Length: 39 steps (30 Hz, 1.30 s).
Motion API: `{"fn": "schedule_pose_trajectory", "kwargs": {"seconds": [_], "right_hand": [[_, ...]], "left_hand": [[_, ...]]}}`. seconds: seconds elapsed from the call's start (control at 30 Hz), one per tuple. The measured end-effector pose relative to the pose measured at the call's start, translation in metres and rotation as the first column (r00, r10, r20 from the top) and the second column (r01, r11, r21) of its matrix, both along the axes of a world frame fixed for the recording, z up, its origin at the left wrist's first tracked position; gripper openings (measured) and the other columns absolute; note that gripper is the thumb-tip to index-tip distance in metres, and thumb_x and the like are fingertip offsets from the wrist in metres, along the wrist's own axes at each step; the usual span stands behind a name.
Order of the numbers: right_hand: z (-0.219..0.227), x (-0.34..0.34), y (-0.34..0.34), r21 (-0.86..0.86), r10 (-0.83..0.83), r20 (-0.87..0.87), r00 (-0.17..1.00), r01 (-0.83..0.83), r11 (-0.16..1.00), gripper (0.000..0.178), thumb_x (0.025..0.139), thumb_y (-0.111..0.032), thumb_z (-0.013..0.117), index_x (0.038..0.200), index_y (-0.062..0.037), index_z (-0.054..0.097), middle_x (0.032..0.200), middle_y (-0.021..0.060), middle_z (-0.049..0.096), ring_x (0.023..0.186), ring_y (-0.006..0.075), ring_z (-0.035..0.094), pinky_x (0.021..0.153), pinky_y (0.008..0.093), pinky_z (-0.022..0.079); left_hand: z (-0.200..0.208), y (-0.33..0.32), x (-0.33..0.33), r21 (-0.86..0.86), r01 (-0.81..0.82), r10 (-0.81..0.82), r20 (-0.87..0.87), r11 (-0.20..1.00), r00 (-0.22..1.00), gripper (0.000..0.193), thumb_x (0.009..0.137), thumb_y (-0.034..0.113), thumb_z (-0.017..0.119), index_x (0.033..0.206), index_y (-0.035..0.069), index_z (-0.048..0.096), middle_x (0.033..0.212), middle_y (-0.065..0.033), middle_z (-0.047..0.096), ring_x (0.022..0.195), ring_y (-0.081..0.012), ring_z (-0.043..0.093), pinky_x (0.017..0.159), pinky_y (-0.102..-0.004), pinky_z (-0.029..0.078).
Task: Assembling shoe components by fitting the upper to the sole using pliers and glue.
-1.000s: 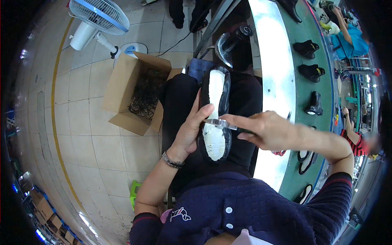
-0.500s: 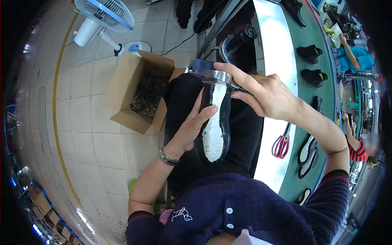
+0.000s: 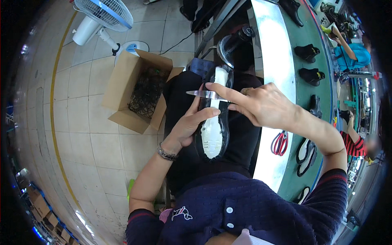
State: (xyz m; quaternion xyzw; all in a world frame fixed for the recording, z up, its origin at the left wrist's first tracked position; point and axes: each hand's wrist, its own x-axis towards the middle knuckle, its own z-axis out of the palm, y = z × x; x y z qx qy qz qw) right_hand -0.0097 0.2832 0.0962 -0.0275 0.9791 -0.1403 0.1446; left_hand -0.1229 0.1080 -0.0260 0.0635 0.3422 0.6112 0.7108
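Observation:
A black shoe [image 3: 214, 141] lies bottom-up over my lap, its white underside [image 3: 211, 131] facing me and dark trimmed upper edges around it. My left hand [image 3: 195, 124] is closed on the shoe's left side, thumb pressed on the white underside. My right hand [image 3: 261, 104] grips a knife [image 3: 204, 94] with a shiny pointed blade; the index finger stretches along the blade's back. The blade lies across the shoe past its middle, its tip pointing left. The handle is hidden in the right palm.
An open carton [image 3: 118, 87] of black scraps stands on the floor at left, near a fan [image 3: 107, 14]. A metal ledge [image 3: 279, 73] with red-handled scissors [image 3: 280, 143] is at right. Beyond runs a green conveyor [image 3: 304, 87] with several black shoes [image 3: 312, 76]. Other people work past it.
The knife has come from the shoe's far end nearer to me and turned, so its blade shows narrower. My right hand moved with it; the shoe's far end is now uncovered.

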Motion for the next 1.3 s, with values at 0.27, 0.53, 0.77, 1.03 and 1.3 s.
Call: {"fn": "schedule_pose_trajectory", "kwargs": {"seconds": [0.27,0.53,0.77,1.03,1.3], "right_hand": [[0.02,-0.003,-0.006,0.007,-0.083,0.195,0.977,0.083,0.997,0.063,0.093,-0.022,0.06,0.149,-0.0185,0.032,0.065,0.0112,0.064,0.049,0.0279,0.062,0.047,0.0378,0.051],[0.019,0.008,-0.021,0.082,-0.096,0.354,0.93,0.072,0.994,0.064,0.091,-0.018,0.062,0.148,-0.0248,0.035,0.072,0.0099,0.066,0.047,0.0238,0.06,0.044,0.0361,0.049],[0.025,0.035,-0.025,0.302,0.252,-0.004,0.968,-0.239,0.923,0.067,0.088,-0.004,0.054,0.145,-0.036,0.04,0.098,0.022,0.062,0.068,0.024,0.063,0.052,0.028,0.056],[0.011,0.027,-0.013,0.244,0.229,-0.003,0.973,-0.221,0.944,0.078,0.085,-0.002,0.054,0.143,-0.051,0.036,0.079,0.0124,0.061,0.058,0.0173,0.063,0.042,0.0286,0.052],[0.058,-0.001,-0.02,0.0,0.186,0.179,0.966,-0.189,0.982,0.063,0.089,-0.008,0.056,0.145,-0.0333,0.042,0.059,0.0071,0.059,0.049,0.0209,0.063,0.045,0.034,0.051]], "left_hand": [[0.004,-0.003,0.001,0.006,-0.001,0.001,0.024,1.0,1.0,0.111,0.079,0.01,0.076,0.156,0.02,-0.005,0.133,-0.0073,0.046,0.118,-0.0159,0.05,0.099,-0.0332,0.044],[-0.016,-0.023,0.024,0.126,-0.056,0.049,0.056,0.991,0.997,0.101,0.089,0.026,0.07,0.156,0.016,-0.005,0.147,-0.0095,0.035,0.134,-0.0215,0.039,0.111,-0.0361,0.032],[-0.016,-0.037,0.049,0.164,-0.315,0.222,0.423,0.935,0.878,0.065,0.103,0.047,0.034,0.156,0.022,0.008,0.155,-0.0099,0.031,0.139,-0.0266,0.036,0.115,-0.0442,0.03],[0.004,-0.024,0.053,0.143,-0.326,0.299,0.183,0.935,0.937,0.069,0.103,0.035,0.044,0.156,0.022,0.001,0.157,-0.0086,0.023,0.14,-0.0233,0.033,0.115,-0.0397,0.028],[-0.015,-0.036,0.069,0.218,-0.377,0.416,-0.18,0.9,0.891,0.067,0.102,0.021,0.048,0.156,0.017,0.008,0.148,-0.0117,0.035,0.13,-0.0199,0.044,0.108,-0.035,0.037]]}}
